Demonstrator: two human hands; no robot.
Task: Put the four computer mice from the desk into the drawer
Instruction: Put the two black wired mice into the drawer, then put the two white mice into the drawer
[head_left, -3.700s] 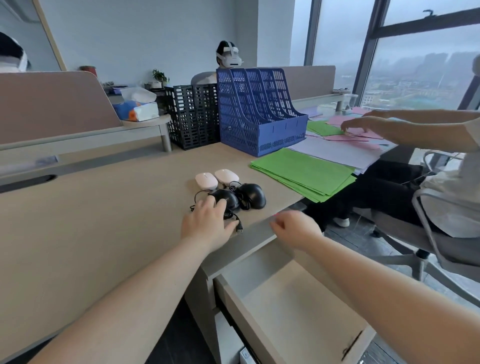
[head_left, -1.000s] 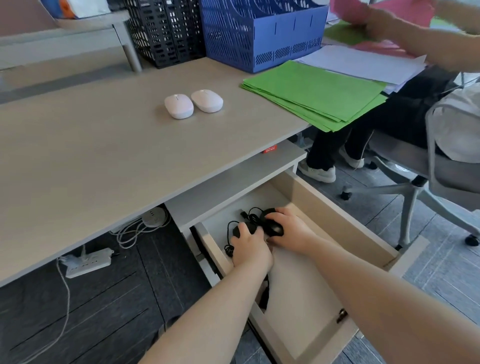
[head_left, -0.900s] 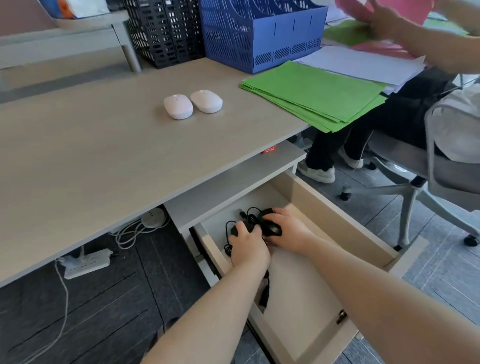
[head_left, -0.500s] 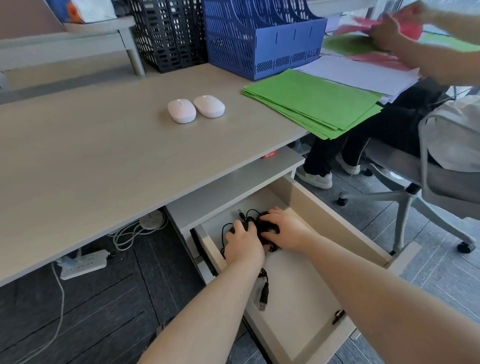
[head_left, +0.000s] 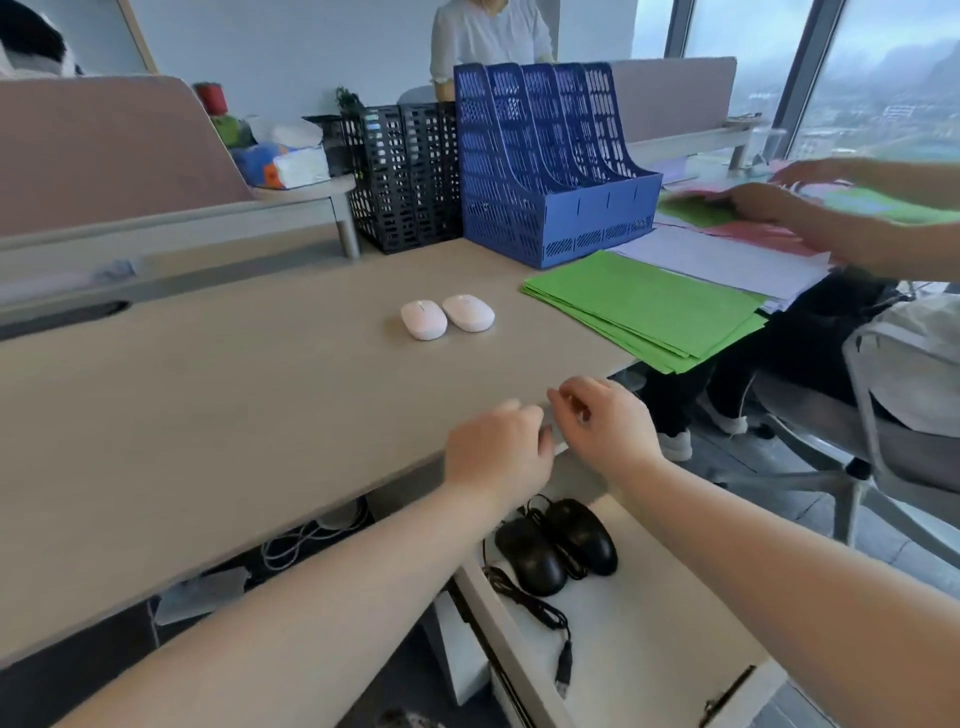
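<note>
2 white wireless mice (head_left: 424, 319) (head_left: 468, 312) lie side by side, nearly touching, mid-desk (head_left: 218, 395) towards its right edge, noses pointing away. 2 black wired mice (head_left: 530, 555) (head_left: 583, 535) sit touching at the back of the open drawer (head_left: 644, 629), cables loose, one USB plug (head_left: 563, 670) trailing towards the drawer's front-left.

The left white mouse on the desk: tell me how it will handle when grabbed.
The left white mouse looks small and cordless, so probably light and nothing will drag. Its smooth rounded shell may slip in a loose pinch. It lies flat, so it should slide rather than roll, perhaps nudging the right white mouse close beside it.
</note>
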